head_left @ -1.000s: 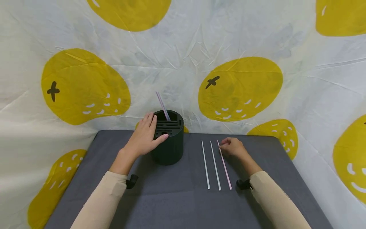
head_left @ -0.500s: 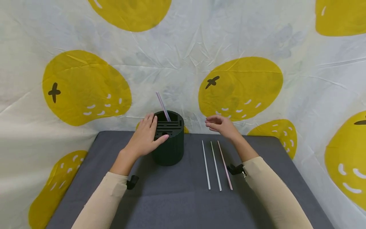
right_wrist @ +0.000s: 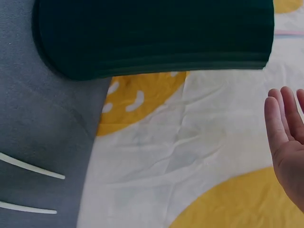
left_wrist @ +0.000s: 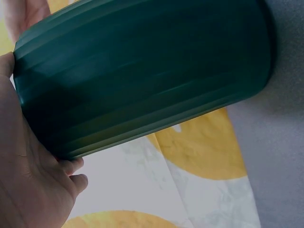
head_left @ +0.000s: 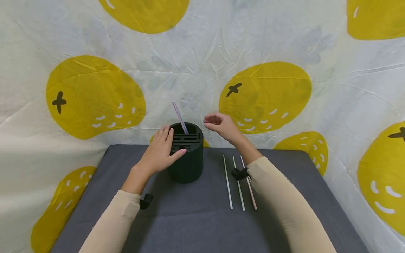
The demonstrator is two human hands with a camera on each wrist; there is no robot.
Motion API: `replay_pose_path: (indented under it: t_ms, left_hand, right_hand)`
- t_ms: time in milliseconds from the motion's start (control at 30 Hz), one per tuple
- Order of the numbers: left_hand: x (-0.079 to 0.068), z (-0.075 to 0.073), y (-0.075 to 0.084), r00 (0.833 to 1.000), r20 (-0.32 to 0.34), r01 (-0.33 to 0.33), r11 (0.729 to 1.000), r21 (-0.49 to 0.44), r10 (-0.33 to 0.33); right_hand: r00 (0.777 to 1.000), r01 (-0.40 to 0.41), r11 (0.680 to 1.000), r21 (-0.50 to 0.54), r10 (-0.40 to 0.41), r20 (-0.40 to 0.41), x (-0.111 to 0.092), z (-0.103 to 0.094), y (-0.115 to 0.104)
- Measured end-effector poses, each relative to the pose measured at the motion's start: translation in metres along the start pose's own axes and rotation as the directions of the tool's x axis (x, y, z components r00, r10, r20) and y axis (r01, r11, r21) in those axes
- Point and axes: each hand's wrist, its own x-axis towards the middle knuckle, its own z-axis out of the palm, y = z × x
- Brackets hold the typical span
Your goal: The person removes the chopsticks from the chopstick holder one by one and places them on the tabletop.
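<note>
A dark green round holder (head_left: pixel 186 165) with a slotted top stands upright at the table's back. Two thin pink-purple straw-like sticks (head_left: pixel 179 116) lean in its rear opening. My left hand (head_left: pixel 159 151) rests on its left rim with straight fingers, thumb across the front edge. In the left wrist view that hand (left_wrist: pixel 35 161) lies against the holder's upper end. My right hand (head_left: pixel 223 126) hovers right of the holder, fingers loosely bent, apart from it; the right wrist view shows this hand (right_wrist: pixel 289 142) holding nothing. Under the right forearm lie two white sticks (head_left: pixel 227 184) and a pinkish one (head_left: pixel 251 193).
A grey cloth covers the table (head_left: pixel 193 225). Behind it hangs a white curtain (head_left: pixel 202 88) printed with large yellow fruit. A dark strap-mounted device (head_left: pixel 240 174) on the right wrist overlaps part of the sticks in the head view.
My right hand has left the top end of the pinkish stick and moved up and left to beside the holder. The left hand, the holder and the sticks have stayed put.
</note>
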Motion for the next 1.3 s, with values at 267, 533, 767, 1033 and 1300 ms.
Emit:
replay_pose_path:
  t_ms: [267,533,767,1033,1300]
  left_hand:
    - [-0.001,0.001,-0.001,1.000,-0.002,-0.004,1.000,-0.006,0.004]
    - [-0.004,0.001,-0.002,1.000,-0.021,-0.006,1.000,-0.006,0.006]
    - [-0.005,0.000,-0.001,0.999,-0.031,-0.019,1.000,-0.009,0.019]
    - [-0.004,0.000,0.002,1.000,-0.023,-0.022,1.000,-0.016,0.021]
    - [-0.005,0.001,0.004,1.000,-0.010,-0.012,1.000,-0.014,0.012]
  right_hand:
    - [0.997,0.062,0.979,-0.196,-0.052,0.055,0.029,0.017,-0.019]
    - [0.994,0.085,0.954,-0.287,-0.062,0.089,0.046,0.038,-0.045]
    - [0.995,0.073,0.934,-0.351,-0.046,0.086,0.056,0.058,-0.052]
    - [0.999,0.033,0.914,-0.405,-0.014,0.051,0.059,0.066,-0.051]
    - [1.000,0.027,0.873,-0.487,-0.021,0.018,0.062,0.070,-0.045]
